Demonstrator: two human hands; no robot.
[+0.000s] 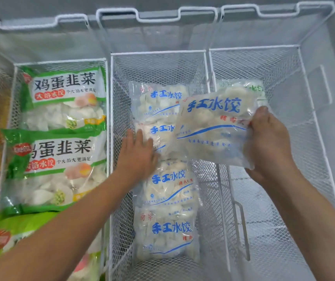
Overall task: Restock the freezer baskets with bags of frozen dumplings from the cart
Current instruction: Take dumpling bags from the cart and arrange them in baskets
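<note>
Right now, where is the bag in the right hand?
Held bag is centre-right in the head view, gripped by the right hand above the divider between middle basket and right basket.

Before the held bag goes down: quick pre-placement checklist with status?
1. Right hand grips the held bag: ok.
2. Left hand rests flat on a middle basket bag, fingers straight: ok.
3. Free space in middle basket beside the bag row: ok.
4. Right basket holds one bag at the far end, room left: ok.
5. Held bag seal intact: cannot tell.
</note>
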